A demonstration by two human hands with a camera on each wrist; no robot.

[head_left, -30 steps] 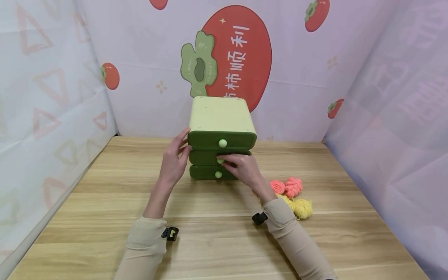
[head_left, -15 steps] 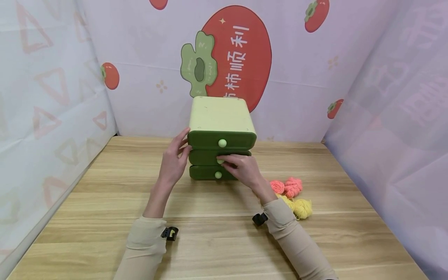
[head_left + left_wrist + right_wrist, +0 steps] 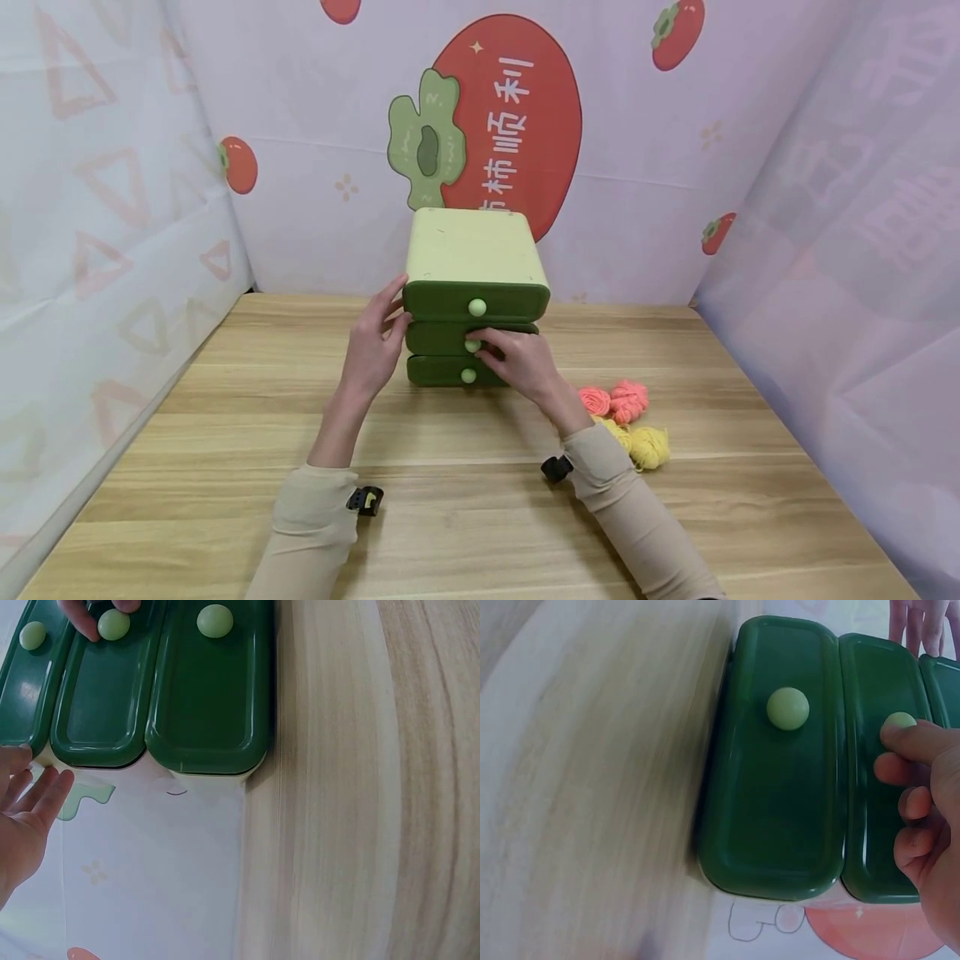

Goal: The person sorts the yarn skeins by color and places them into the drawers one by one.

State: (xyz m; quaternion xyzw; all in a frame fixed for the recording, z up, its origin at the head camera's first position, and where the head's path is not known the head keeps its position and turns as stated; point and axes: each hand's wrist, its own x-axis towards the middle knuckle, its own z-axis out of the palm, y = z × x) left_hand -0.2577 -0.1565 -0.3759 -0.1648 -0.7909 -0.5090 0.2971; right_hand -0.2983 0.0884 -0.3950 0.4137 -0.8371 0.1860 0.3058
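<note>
A small cabinet with a pale green top [image 3: 474,246] and three dark green drawer fronts stands toward the back of the table. Each drawer has a round light green knob. My right hand [image 3: 525,362] pinches the middle drawer's knob [image 3: 898,721] between thumb and fingers, its other fingers curled in. My left hand [image 3: 371,350] rests against the cabinet's left side by the top drawer [image 3: 450,302], fingers mostly straight. In the left wrist view, its fingertips touch the cabinet near that drawer's edge. The bottom drawer [image 3: 210,697] is untouched and looks shut, as do the others.
Right of the cabinet, beside my right forearm, lie pink yarn balls [image 3: 628,402] and yellow yarn balls [image 3: 648,448]; my sleeve partly covers one yellow ball. Printed cloth walls [image 3: 315,225] enclose the wooden table [image 3: 450,533] at the back and both sides.
</note>
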